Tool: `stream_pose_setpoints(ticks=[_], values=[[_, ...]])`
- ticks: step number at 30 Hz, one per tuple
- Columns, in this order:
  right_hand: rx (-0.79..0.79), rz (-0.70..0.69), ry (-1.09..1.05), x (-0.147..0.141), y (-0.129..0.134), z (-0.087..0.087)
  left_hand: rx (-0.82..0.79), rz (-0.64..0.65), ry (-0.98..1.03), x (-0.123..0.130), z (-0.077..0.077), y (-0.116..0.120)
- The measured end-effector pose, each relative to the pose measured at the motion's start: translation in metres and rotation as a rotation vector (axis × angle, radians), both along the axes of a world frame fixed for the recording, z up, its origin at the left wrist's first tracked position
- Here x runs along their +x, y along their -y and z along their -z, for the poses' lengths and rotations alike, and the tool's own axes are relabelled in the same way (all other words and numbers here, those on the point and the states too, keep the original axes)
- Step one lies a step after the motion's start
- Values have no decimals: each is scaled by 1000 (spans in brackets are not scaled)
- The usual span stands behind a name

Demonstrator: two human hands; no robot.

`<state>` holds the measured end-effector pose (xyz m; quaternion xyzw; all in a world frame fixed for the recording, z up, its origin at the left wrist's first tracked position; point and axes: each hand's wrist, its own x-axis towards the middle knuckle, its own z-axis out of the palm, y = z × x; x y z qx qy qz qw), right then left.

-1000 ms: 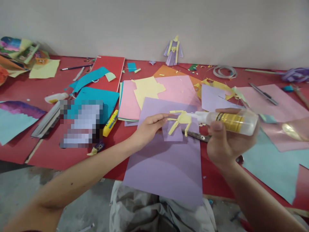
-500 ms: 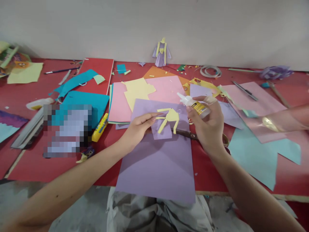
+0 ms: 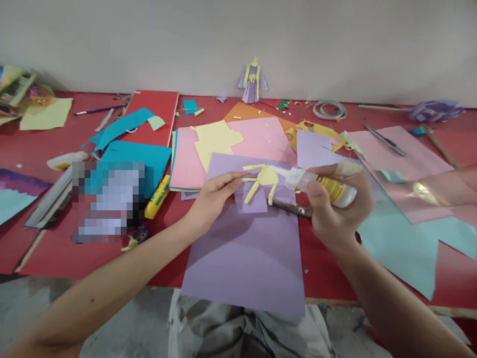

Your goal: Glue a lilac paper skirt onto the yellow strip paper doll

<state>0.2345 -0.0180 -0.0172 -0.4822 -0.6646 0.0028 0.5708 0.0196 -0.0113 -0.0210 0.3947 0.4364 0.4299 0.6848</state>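
Between the fingers of my left hand (image 3: 218, 199) is a small yellow paper figure (image 3: 267, 177) with thin strips, held by its left side. A small purple paper piece (image 3: 253, 203) shows under it, above a large purple sheet (image 3: 246, 263). My right hand (image 3: 337, 199) is wrapped round a glue bottle (image 3: 335, 191) with a yellow label. The bottle lies nearly level, its white nozzle pointing left at the figure's upper edge. Scissors (image 3: 292, 207) lie partly hidden behind my right hand.
A finished-looking paper doll (image 3: 252, 82) leans on the wall. Pink sheets (image 3: 261, 136), a yellow glue stick (image 3: 157, 197), a blurred-out flat object (image 3: 112, 201), a pen (image 3: 385, 140) and a coiled tube (image 3: 330, 110) lie around. Another person's arm (image 3: 443, 188) reaches in at right.
The glue bottle in my right hand has tipped toward level, and its nozzle has come to the yellow figure. My right hand has shifted right and slightly down. My left hand keeps its hold.
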Motion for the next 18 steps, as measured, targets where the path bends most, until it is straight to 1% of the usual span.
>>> stream_pose_setpoints(ticks=[1,3,6,8,10,18], values=[[35,-38,53,-3,2,-2,7,-4,-4,0,0,0],[74,-38,147,-8,5,-4,21,-6,-17,0,0,1],[95,-5,245,-13,7,-4,69,-3,-101,-1,1,2],[99,8,274,-14,8,-3,125,-2,-140,-2,2,3],[88,14,295,-14,8,-1,170,0,-137,-1,3,4],[64,28,320,-15,10,-3,256,-9,-203,0,4,6]])
